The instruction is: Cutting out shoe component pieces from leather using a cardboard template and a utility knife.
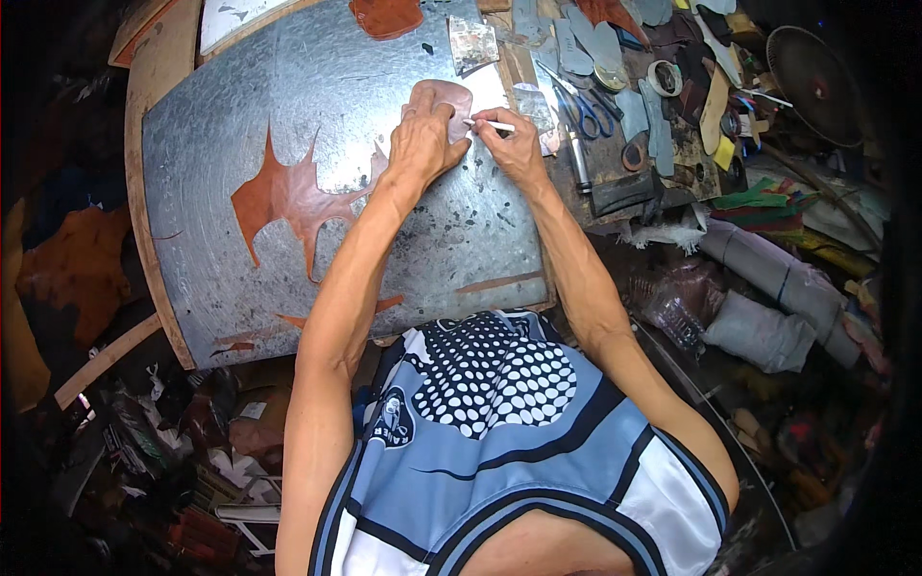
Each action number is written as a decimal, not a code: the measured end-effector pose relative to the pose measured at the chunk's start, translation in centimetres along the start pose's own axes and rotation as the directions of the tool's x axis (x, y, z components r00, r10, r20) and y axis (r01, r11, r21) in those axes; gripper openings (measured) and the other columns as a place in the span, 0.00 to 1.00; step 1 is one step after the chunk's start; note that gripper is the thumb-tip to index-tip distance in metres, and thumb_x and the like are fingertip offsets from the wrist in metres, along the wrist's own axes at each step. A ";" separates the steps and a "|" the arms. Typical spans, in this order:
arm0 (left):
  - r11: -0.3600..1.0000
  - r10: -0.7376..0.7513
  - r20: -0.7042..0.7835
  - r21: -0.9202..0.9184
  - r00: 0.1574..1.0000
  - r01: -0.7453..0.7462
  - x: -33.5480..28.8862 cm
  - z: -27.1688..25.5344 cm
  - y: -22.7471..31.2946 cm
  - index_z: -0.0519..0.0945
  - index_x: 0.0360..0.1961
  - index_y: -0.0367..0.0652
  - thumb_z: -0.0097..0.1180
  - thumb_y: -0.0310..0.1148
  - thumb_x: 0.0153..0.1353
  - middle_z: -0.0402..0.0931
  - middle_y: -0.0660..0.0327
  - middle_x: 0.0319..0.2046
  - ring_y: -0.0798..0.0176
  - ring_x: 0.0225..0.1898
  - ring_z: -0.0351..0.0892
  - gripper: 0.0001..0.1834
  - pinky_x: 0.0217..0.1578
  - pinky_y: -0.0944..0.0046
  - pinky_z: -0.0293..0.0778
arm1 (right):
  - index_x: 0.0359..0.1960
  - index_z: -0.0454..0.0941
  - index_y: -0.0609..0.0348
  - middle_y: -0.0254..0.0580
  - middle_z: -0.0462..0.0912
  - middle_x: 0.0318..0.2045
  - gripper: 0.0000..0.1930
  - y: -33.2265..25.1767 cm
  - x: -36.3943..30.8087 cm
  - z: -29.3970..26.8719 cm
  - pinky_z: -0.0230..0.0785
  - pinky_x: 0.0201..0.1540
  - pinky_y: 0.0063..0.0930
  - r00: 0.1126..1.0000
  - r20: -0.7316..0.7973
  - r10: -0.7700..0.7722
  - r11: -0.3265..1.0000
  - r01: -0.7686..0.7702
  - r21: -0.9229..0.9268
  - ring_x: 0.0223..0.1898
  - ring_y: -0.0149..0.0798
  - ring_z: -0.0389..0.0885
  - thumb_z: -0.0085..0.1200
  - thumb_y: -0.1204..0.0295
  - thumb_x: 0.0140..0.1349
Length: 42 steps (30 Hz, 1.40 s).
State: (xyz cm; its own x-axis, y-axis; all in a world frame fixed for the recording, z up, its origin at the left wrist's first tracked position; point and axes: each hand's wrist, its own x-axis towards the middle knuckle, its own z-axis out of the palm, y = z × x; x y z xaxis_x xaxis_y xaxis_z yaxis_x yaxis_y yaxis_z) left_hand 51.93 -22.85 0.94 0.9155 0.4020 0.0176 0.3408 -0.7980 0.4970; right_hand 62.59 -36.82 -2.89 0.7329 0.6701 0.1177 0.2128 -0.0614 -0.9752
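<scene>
My left hand [423,144] lies on a pinkish-brown piece of leather [459,98] with rounded corners, its fingers spread and pressing it to the metal-topped table [442,250]. A slim white pen [498,125] is pinched in my right hand [516,152]. Its tip meets the leather near the right edge, close to my left thumb. To the left of my left forearm lies a jagged reddish-brown leather offcut [288,197], partly hidden by that arm. Whether a second layer lies under the rounded piece, I cannot tell.
Blue-handled scissors [591,117] and a silver cylindrical tool [579,158] lie right of my right hand. Grey template pieces [600,48] and a tape roll [664,79] crowd the side bench. A round fan [814,84] stands far right. Wrapped rolls [768,264] lie below.
</scene>
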 end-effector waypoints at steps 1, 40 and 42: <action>1.000 -0.001 -0.017 -0.012 1.000 0.000 0.1 0.0 0.1 0.81 0.42 0.39 0.68 0.38 0.47 0.68 0.48 0.59 0.37 0.50 0.77 0.21 0.48 0.48 0.78 | 0.34 0.84 0.65 0.44 0.86 0.30 0.08 0.0 0.0 -0.5 0.74 0.36 0.23 0.996 0.057 0.068 0.998 -0.067 -0.009 0.29 0.30 0.83 0.58 0.72 0.62; 0.992 0.123 0.050 -0.028 0.991 -0.122 -0.1 -0.4 -1.1 0.71 0.63 0.50 0.52 0.32 0.60 0.74 0.44 0.57 0.35 0.44 0.80 0.27 0.46 0.46 0.78 | 0.33 0.83 0.56 0.36 0.84 0.28 0.09 0.3 0.0 -0.4 0.63 0.49 0.37 0.998 0.064 -0.024 0.986 0.034 -0.166 0.30 0.40 0.79 0.58 0.65 0.59; 0.994 0.106 0.012 0.013 0.994 -0.106 -0.5 -0.3 0.1 0.72 0.62 0.47 0.55 0.34 0.59 0.75 0.43 0.57 0.37 0.48 0.79 0.27 0.48 0.47 0.77 | 0.33 0.82 0.57 0.38 0.84 0.28 0.09 0.7 -0.1 -0.3 0.65 0.47 0.36 0.998 0.049 -0.032 0.988 0.039 -0.151 0.30 0.40 0.80 0.57 0.66 0.58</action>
State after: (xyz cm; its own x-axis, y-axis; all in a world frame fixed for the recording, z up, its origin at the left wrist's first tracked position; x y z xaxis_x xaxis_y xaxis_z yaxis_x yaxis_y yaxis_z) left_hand 51.44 -23.02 1.24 0.9489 0.3097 0.0601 0.2442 -0.8418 0.4814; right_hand 62.86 -37.17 -3.48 0.6929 0.7075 0.1391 0.3362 -0.1463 -0.9303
